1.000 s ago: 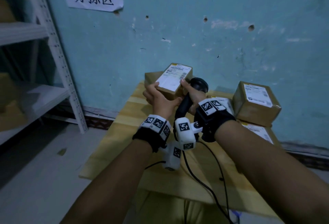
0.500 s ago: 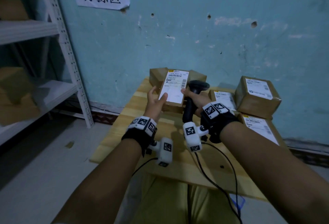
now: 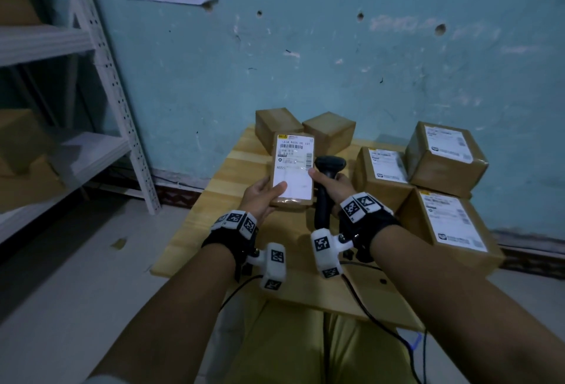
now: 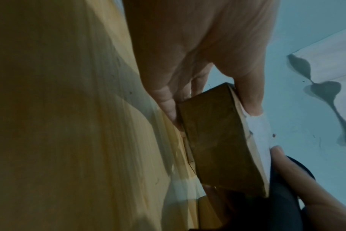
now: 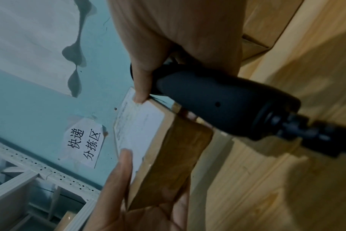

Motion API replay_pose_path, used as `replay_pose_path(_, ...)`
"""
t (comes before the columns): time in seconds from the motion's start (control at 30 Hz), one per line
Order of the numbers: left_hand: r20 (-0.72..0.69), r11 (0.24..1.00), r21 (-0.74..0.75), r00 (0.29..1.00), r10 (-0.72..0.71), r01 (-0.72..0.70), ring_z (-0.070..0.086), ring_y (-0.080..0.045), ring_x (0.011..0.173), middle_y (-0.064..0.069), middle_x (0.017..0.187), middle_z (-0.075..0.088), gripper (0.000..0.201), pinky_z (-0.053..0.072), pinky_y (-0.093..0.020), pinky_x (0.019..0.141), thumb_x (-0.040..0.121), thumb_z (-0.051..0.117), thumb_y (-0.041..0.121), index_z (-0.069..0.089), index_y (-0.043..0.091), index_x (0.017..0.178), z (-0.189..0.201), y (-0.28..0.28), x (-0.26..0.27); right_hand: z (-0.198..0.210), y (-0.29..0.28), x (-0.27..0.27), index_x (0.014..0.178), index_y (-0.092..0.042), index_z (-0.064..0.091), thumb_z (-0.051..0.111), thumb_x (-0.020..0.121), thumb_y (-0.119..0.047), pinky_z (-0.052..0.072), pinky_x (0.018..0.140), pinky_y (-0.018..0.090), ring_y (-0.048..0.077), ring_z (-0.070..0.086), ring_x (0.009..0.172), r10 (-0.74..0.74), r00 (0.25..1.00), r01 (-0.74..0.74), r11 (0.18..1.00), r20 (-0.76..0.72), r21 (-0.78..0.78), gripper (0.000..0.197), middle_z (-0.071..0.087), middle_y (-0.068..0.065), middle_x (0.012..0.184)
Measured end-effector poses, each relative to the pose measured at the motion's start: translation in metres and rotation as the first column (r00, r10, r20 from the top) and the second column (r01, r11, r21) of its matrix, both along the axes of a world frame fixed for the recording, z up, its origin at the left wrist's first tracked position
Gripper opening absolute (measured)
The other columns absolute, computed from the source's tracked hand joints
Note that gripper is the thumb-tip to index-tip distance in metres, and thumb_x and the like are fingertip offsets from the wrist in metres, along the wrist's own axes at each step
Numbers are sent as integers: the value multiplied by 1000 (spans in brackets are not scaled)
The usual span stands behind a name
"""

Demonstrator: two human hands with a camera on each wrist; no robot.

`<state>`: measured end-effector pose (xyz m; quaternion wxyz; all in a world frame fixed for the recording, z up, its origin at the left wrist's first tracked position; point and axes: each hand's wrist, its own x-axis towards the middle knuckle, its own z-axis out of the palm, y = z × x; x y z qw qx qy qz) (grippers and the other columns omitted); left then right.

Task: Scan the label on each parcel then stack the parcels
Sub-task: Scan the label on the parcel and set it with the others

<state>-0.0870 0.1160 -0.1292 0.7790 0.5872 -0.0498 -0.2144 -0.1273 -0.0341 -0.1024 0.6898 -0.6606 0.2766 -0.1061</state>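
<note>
A flat brown parcel (image 3: pixel 293 168) with a white label facing up is held over the wooden table (image 3: pixel 214 200). My left hand (image 3: pixel 263 195) grips its near left end, thumb on the label; the left wrist view shows the parcel (image 4: pixel 217 140) between thumb and fingers. My right hand (image 3: pixel 328 183) grips the black scanner (image 3: pixel 325 188) by its handle, and its thumb touches the parcel's right edge. In the right wrist view the scanner (image 5: pixel 223 103) lies across the palm beside the parcel (image 5: pixel 172 164).
Two plain brown boxes (image 3: pixel 276 127) (image 3: pixel 330 130) stand at the table's back. Three labelled parcels (image 3: pixel 382 176) (image 3: pixel 444 157) (image 3: pixel 449 224) sit at the right, one on top. The scanner cable (image 3: pixel 367 310) trails off the near edge. A white shelf rack (image 3: pixel 107 78) stands at the left.
The held parcel has come down and toward me, with its label now flat and facing up. Both hands moved lower over the table; the right hand still holds the scanner.
</note>
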Motion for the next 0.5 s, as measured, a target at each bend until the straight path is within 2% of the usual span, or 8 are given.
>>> replay_pose_path(0.07,49,998,54,999,20,-22,63,-28,96,-18,121,60,41,52,-41,91,88,58,2,51,1,128,-4,2,3,2,3,-4,94,-2,58,74,79,-26,55,83,48,34,68,84,-7,1000,7,1000,19,28,32,67,23,101)
replay_pose_path(0.13,62,993,103,997,45,-51,60,-32,108,-21,126,59,38,45,-47,102,87,60,3,54,1,125,-12,6,7,5,8,-10,92,-4,55,67,85,-25,57,55,31,22,65,55,-20,998,13,993,62,116,25,63,17,79)
replay_pose_path(0.17,60,990,122,997,57,-64,59,-33,111,-22,126,59,36,43,-47,104,87,61,5,56,2,123,-15,7,8,7,11,-13,90,-8,53,64,88,-27,53,45,24,17,61,47,-25,997,14,989,69,146,22,59,13,72)
replay_pose_path(0.2,58,988,134,996,70,-77,58,-33,113,-22,125,59,34,43,-48,104,87,61,6,57,2,121,-18,9,10,7,13,-17,91,-10,52,61,89,-29,49,39,21,13,58,42,-34,996,22,988,78,151,22,56,11,68)
replay_pose_path(0.3,47,985,137,994,98,-104,58,-34,113,-20,125,60,33,43,-48,104,88,61,8,54,2,120,-21,9,12,6,20,-23,103,-9,49,56,92,-34,43,36,17,9,48,32,-33,990,18,994,139,108,28,48,8,60)
replay_pose_path(0.37,38,982,131,990,133,-137,56,-33,115,-20,127,57,42,42,-50,104,87,63,8,46,2,124,-23,7,12,6,27,-25,103,-8,48,54,92,-39,38,36,17,10,43,32,-8,986,-7,996,165,94,34,45,7,56)
replay_pose_path(0.5,40,971,164,985,167,-172,54,-32,118,-17,130,54,51,41,-52,105,83,68,15,38,9,123,-32,4,14,17,39,-30,73,-9,50,46,91,-51,32,36,17,12,38,32,113,966,-142,983,233,113,46,43,3,46)
